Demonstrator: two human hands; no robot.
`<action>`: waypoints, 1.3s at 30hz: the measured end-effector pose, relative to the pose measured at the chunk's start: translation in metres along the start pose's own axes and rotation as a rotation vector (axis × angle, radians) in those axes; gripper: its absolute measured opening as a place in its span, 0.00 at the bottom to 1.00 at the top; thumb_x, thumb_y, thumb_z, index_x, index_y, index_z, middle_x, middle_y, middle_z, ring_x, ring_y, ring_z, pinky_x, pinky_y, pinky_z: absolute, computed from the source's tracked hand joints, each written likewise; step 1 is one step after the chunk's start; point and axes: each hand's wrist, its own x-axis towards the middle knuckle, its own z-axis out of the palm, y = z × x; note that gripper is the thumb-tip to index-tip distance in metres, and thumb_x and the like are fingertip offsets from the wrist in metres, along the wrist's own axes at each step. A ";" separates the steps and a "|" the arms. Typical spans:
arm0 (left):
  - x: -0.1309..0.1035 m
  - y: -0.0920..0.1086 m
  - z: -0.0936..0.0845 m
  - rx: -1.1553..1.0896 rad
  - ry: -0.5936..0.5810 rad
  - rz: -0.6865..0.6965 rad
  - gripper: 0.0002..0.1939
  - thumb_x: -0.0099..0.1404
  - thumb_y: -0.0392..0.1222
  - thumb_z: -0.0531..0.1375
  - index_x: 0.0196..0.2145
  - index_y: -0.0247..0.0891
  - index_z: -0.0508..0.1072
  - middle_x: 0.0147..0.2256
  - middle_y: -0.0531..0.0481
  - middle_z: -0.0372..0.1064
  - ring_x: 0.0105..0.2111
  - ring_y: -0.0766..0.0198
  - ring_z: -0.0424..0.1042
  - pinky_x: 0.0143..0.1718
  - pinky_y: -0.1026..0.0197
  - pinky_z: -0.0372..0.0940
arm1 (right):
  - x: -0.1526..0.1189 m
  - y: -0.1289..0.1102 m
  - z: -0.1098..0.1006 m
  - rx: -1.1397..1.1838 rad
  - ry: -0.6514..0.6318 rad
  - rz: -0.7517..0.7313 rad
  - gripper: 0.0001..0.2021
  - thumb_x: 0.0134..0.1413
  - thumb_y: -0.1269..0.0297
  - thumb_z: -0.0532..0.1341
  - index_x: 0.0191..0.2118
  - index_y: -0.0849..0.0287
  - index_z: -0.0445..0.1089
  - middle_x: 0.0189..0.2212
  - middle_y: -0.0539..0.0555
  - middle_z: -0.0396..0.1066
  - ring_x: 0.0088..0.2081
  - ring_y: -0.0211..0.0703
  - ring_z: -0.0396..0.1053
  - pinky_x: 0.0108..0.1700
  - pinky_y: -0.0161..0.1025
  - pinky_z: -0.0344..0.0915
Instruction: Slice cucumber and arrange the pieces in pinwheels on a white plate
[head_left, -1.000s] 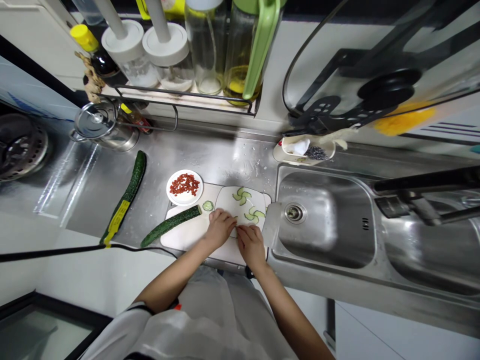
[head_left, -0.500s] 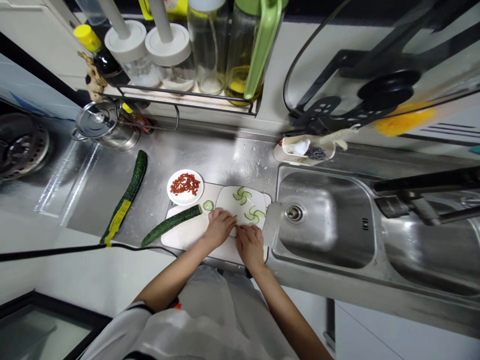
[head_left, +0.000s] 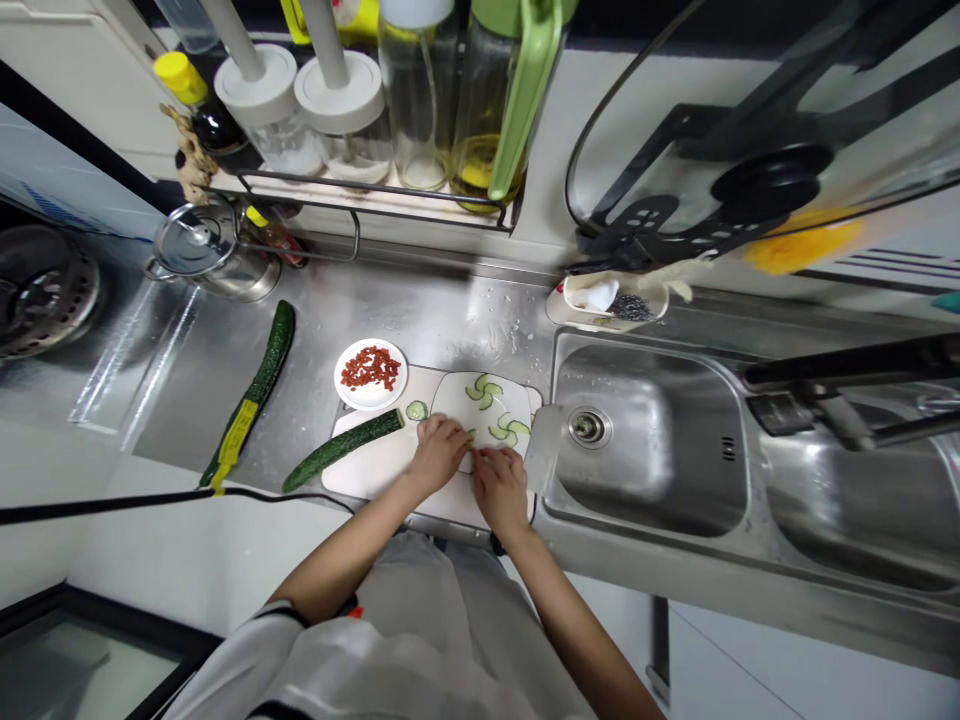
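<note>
A white square-cornered plate (head_left: 450, 392) rests on a cutting board (head_left: 390, 470). Two pinwheels of curved cucumber slices (head_left: 484, 391) lie on the plate. My left hand (head_left: 441, 458) reaches over the plate's near left part, fingers bent, with a bit of green cucumber slice (head_left: 472, 436) at its fingertips. Close beside it, my right hand (head_left: 501, 487) has its fingers curled at the near edge; what they pinch, if anything, is hidden. A cut cucumber (head_left: 345, 450) lies left of my left hand, and a cucumber end piece (head_left: 416, 410) sits by its cut face.
A white dish of red goji berries (head_left: 371, 400) stands behind the cut cucumber. A cleaver blade (head_left: 545, 445) lies between plate and sink (head_left: 645, 450). Farther left are a whole cucumber (head_left: 262, 385) with a yellow label and a steel pot (head_left: 247, 275). Overhead is a seasoning rack (head_left: 360, 190).
My fingertips shift very slightly over the plate, the right ones drawing a little apart from the left. The plate, pinwheels and cucumbers stay in place.
</note>
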 end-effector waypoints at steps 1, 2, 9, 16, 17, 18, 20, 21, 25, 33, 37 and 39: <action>0.000 0.000 0.000 0.000 0.005 0.003 0.11 0.65 0.40 0.54 0.42 0.45 0.75 0.41 0.46 0.68 0.48 0.55 0.56 0.47 0.49 0.52 | 0.000 0.000 0.000 0.003 -0.004 0.003 0.13 0.58 0.69 0.54 0.46 0.56 0.72 0.42 0.57 0.69 0.50 0.52 0.55 0.44 0.46 0.59; 0.000 0.000 0.001 -0.001 0.011 0.008 0.11 0.65 0.41 0.54 0.42 0.45 0.75 0.41 0.46 0.68 0.48 0.55 0.56 0.47 0.49 0.52 | 0.000 0.000 0.000 0.007 -0.009 0.007 0.13 0.58 0.69 0.54 0.46 0.56 0.72 0.43 0.57 0.69 0.50 0.52 0.55 0.44 0.46 0.59; -0.002 -0.006 -0.013 0.000 0.131 -0.051 0.12 0.66 0.42 0.53 0.41 0.45 0.75 0.42 0.46 0.69 0.48 0.55 0.57 0.47 0.50 0.51 | 0.001 0.007 -0.008 0.099 0.048 0.016 0.14 0.58 0.69 0.55 0.47 0.58 0.72 0.43 0.57 0.70 0.49 0.51 0.55 0.48 0.47 0.59; -0.008 -0.025 -0.045 0.162 0.303 -0.373 0.12 0.64 0.41 0.54 0.42 0.45 0.75 0.46 0.44 0.67 0.49 0.50 0.56 0.47 0.46 0.51 | -0.001 0.011 -0.013 0.145 0.094 0.024 0.14 0.56 0.70 0.54 0.46 0.57 0.72 0.42 0.57 0.70 0.49 0.50 0.56 0.49 0.48 0.60; -0.009 -0.027 -0.047 0.193 0.306 -0.410 0.12 0.63 0.41 0.55 0.42 0.44 0.75 0.48 0.43 0.66 0.49 0.49 0.55 0.48 0.46 0.51 | -0.001 0.011 -0.013 0.142 0.089 0.027 0.14 0.56 0.70 0.54 0.46 0.57 0.72 0.42 0.57 0.70 0.49 0.50 0.56 0.48 0.48 0.60; -0.010 -0.029 -0.048 0.223 0.307 -0.443 0.12 0.62 0.41 0.56 0.43 0.44 0.75 0.49 0.43 0.64 0.50 0.47 0.54 0.48 0.45 0.51 | -0.001 0.010 -0.013 0.136 0.085 0.031 0.14 0.56 0.70 0.54 0.46 0.57 0.72 0.42 0.57 0.70 0.49 0.50 0.56 0.48 0.48 0.61; -0.010 -0.031 -0.048 0.274 0.303 -0.491 0.12 0.61 0.42 0.58 0.43 0.43 0.74 0.52 0.42 0.61 0.52 0.45 0.52 0.48 0.44 0.51 | -0.001 0.008 -0.013 0.127 0.074 0.035 0.14 0.56 0.70 0.54 0.46 0.57 0.73 0.42 0.57 0.70 0.49 0.51 0.56 0.47 0.48 0.61; -0.010 -0.031 -0.047 0.293 0.297 -0.504 0.13 0.60 0.42 0.58 0.43 0.43 0.74 0.54 0.42 0.59 0.52 0.44 0.52 0.48 0.43 0.51 | -0.001 0.007 -0.013 0.125 0.071 0.036 0.14 0.56 0.70 0.54 0.46 0.56 0.73 0.42 0.57 0.70 0.50 0.51 0.56 0.47 0.48 0.61; -0.008 -0.030 -0.042 0.333 0.270 -0.510 0.12 0.60 0.42 0.58 0.42 0.42 0.74 0.56 0.41 0.56 0.53 0.44 0.51 0.48 0.43 0.51 | -0.001 0.005 -0.015 0.129 0.073 0.037 0.14 0.57 0.70 0.54 0.45 0.57 0.73 0.42 0.57 0.70 0.49 0.51 0.57 0.48 0.48 0.61; -0.006 -0.029 -0.039 0.305 0.296 -0.525 0.11 0.60 0.40 0.58 0.41 0.40 0.74 0.55 0.41 0.57 0.54 0.43 0.51 0.48 0.42 0.52 | -0.002 0.006 -0.017 0.141 0.067 0.034 0.14 0.56 0.70 0.54 0.46 0.56 0.73 0.42 0.57 0.70 0.49 0.51 0.57 0.47 0.48 0.62; -0.005 -0.029 -0.041 0.285 0.311 -0.542 0.11 0.58 0.40 0.59 0.40 0.41 0.73 0.53 0.41 0.58 0.53 0.44 0.51 0.49 0.43 0.51 | -0.001 0.004 -0.018 0.141 0.069 0.032 0.14 0.56 0.70 0.54 0.45 0.56 0.73 0.42 0.57 0.70 0.49 0.50 0.57 0.47 0.48 0.62; -0.004 -0.029 -0.041 0.277 0.317 -0.542 0.09 0.58 0.41 0.59 0.38 0.41 0.73 0.53 0.42 0.59 0.53 0.45 0.52 0.49 0.44 0.52 | -0.001 0.003 -0.019 0.138 0.068 0.038 0.14 0.56 0.70 0.54 0.45 0.55 0.73 0.41 0.57 0.70 0.49 0.50 0.57 0.47 0.47 0.61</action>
